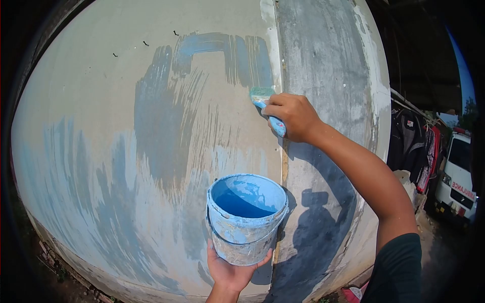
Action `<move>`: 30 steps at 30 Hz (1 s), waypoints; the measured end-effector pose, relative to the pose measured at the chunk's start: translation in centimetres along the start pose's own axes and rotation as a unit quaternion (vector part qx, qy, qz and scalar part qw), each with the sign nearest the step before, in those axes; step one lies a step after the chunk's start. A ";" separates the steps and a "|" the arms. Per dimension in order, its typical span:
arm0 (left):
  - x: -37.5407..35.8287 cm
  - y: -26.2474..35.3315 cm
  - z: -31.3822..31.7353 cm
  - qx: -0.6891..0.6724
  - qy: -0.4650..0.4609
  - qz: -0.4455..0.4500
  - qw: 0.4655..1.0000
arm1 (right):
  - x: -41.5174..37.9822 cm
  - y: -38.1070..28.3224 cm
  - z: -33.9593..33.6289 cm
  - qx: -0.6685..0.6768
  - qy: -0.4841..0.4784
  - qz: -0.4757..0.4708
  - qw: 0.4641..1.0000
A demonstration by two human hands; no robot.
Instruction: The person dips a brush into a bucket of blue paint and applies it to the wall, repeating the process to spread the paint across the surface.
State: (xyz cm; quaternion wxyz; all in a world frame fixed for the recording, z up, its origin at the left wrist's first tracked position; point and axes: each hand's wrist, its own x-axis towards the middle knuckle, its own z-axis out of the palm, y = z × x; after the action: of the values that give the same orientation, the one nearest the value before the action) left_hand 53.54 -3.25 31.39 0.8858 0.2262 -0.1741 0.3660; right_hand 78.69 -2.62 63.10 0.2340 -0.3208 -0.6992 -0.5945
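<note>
Coating seems in hand: the right hand [294, 115] grips the brush [261, 95] by the right edge of the wall panel [159, 113], bristle contact unclear; the left hand [231, 271] cups the bucket [241, 236], best held level for the next stroke.

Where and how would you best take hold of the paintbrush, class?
Probably by the blue handle, coming from the right, as the right hand does. The paintbrush slants: its bristles point up and left at the wall, while the narrow handle runs down and right, away from them.
</note>
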 end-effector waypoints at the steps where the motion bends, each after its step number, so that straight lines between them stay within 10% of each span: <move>1: -0.4 0.1 -0.3 0.005 0.005 0.011 1.000 | -1.9 -1.4 0.0 0.012 -0.024 -0.019 0.999; 12: -4.3 0.1 0.0 -0.036 0.060 0.066 0.995 | 1.5 -1.3 -4.7 0.344 -0.223 0.200 0.890; 19: -3.9 -0.6 -0.3 -0.074 0.066 0.093 0.991 | 6.1 5.2 -3.3 0.030 0.069 0.072 0.995; 23: -4.1 -0.3 -0.2 -0.093 0.057 0.091 0.990 | -1.1 0.6 -0.8 -0.043 -0.052 -0.021 0.997; 30: -5.0 0.8 -1.4 -0.056 0.063 0.090 0.992 | -12.6 -10.2 -1.2 0.224 -0.227 -0.062 0.946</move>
State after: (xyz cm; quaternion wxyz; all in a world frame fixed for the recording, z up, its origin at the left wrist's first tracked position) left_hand 49.81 -4.90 28.08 0.8695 0.1365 -0.1582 0.4475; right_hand 79.80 -6.88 47.41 0.0979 -0.3428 -0.8673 -0.3474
